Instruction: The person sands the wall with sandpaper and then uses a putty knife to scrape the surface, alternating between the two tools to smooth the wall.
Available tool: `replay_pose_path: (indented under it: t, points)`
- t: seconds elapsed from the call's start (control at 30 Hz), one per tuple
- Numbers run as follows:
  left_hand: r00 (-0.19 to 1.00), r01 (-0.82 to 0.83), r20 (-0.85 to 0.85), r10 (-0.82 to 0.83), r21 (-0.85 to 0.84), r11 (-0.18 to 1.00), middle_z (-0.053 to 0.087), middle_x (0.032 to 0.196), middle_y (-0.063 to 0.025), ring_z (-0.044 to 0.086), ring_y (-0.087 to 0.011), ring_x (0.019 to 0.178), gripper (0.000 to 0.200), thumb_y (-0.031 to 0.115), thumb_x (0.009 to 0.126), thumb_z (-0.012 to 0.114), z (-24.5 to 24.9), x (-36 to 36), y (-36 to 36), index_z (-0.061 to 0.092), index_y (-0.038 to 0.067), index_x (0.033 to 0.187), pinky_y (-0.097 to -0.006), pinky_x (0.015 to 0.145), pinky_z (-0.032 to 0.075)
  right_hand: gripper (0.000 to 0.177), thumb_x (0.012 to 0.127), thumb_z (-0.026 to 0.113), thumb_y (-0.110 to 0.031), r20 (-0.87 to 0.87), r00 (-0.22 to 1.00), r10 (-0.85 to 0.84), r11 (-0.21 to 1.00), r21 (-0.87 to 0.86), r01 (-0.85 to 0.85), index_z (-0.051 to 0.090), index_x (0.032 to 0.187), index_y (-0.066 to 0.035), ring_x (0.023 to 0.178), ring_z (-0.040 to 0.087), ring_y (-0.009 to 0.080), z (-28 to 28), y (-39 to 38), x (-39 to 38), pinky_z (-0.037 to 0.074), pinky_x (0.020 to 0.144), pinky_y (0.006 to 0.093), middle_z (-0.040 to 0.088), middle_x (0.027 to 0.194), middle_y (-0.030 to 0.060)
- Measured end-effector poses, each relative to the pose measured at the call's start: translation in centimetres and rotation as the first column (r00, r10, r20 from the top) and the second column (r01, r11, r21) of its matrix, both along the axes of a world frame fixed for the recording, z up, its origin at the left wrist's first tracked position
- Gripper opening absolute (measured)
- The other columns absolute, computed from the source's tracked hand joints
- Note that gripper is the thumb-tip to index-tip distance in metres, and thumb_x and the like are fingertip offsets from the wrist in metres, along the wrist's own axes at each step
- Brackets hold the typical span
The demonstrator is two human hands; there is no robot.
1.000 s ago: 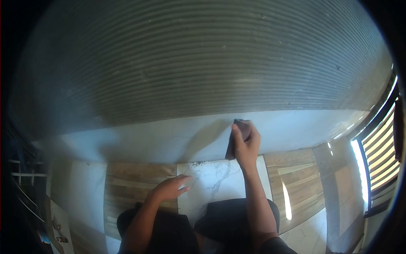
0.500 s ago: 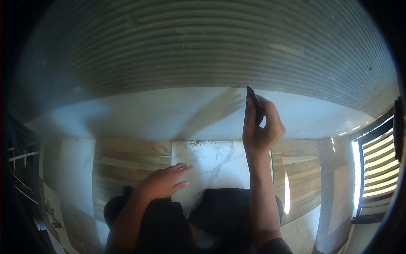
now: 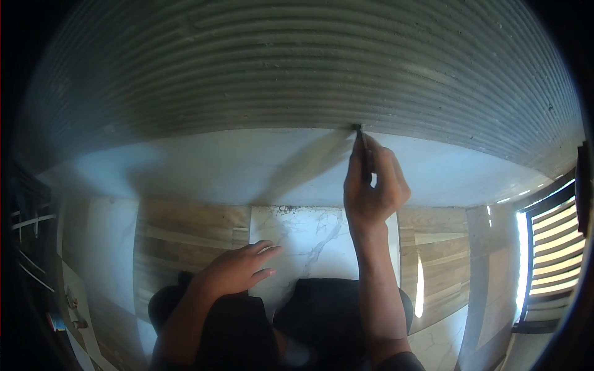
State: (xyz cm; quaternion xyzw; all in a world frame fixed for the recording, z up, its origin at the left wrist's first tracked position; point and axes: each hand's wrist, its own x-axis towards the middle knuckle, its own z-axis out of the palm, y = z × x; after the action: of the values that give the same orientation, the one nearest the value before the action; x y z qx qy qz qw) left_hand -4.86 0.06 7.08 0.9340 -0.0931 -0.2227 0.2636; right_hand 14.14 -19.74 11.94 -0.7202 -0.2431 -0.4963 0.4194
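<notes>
My right hand (image 3: 376, 188) is closed around a thin, dark, flat scraper-like piece (image 3: 367, 154), seen nearly edge-on. Its tip reaches the line where the ridged grey mortar (image 3: 291, 74) on the wall meets the smooth white band (image 3: 210, 164) below. Fingers hide much of the piece. My left hand (image 3: 244, 267) hangs open over my left knee with nothing in it, thumb apart from the other fingers.
Below the white band lies a floor of marble-look tile (image 3: 309, 244) and wood-look tile (image 3: 192, 232). Dark crumbs (image 3: 288, 210) dot the wall's foot. A slatted window (image 3: 557, 247) stands at right. Small objects (image 3: 74, 312) lie at far left. My dark-clothed knees (image 3: 322, 309) are in front.
My right hand has shifted slightly left and turned, so the dark piece now shows narrower, its tip still at the mortar's lower edge. My left hand has barely moved.
</notes>
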Motion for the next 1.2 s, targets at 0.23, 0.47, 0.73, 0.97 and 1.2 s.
replay_pose_path:
  t: [0.23,0.47,0.73,0.97,1.2]
  points:
    - [1.0,0.001,0.02,0.0,-0.031,1.0,0.051,0.149,-0.0113,0.06,-0.0331,0.124,0.051,0.037,0.105,0.053,-0.2,0.1,0.2,0.047,0.014,0.149,-0.045,0.101,0.051,0.019,0.079,0.074,0.009,-0.137,0.99,0.008,0.995,0.1,0.006,0.074,0.095,-0.001,0.064,0.062,0.0198,0.4,-0.3,-0.4,0.049,0.058,0.0316,0.061,0.072,0.0097]
    - [0.998,0.008,0.057,-0.005,-0.06,0.998,0.054,0.142,-0.0124,0.06,-0.0343,0.122,0.051,0.031,0.103,0.058,-2.7,0.4,0.9,0.046,0.012,0.149,-0.0443,0.101,0.049,0.01,0.093,0.07,0.0,-0.088,0.996,0.004,0.991,0.131,0.008,0.075,0.101,-0.002,0.067,0.067,0.0139,0.4,-0.8,0.1,0.053,0.06,0.0294,0.073,0.084,0.0098]
    - [0.993,0.014,0.115,-0.009,-0.045,0.999,0.056,0.136,-0.0167,0.06,-0.0378,0.119,0.049,0.034,0.102,0.059,-6.7,1.3,2.0,0.05,0.01,0.144,-0.0469,0.099,0.05,0.04,0.104,0.058,-0.031,-0.27,0.858,0.437,0.841,0.462,-0.283,0.051,0.128,0.001,0.057,0.049,0.0066,0.1,-2.0,-0.7,0.039,0.047,0.0219,0.058,0.09,0.0067]
    - [0.989,0.039,0.149,-0.02,-0.124,0.992,0.058,0.131,-0.0198,0.06,-0.0396,0.118,0.05,0.028,0.097,0.064,-7.4,1.7,1.7,0.051,0.008,0.141,-0.0487,0.098,0.049,0.03,0.107,0.055,-0.019,-0.372,0.909,0.185,0.945,0.321,-0.061,0.063,0.131,-0.002,0.084,0.06,0.0089,-3.7,-2.8,1.2,0.047,0.07,0.0232,0.072,0.114,0.0056]
    - [0.989,0.032,0.15,-0.014,-0.116,0.993,0.058,0.127,-0.0199,0.06,-0.0408,0.116,0.047,0.027,0.095,0.067,-8.2,2.3,1.8,0.053,0.01,0.136,-0.0512,0.094,0.049,0.043,0.11,0.049,-0.026,-0.124,0.939,0.321,0.943,0.133,-0.305,0.045,0.14,0.004,0.082,0.057,0.0182,-3.3,-2.9,2.8,0.047,0.069,0.0307,0.063,0.117,0.0137]
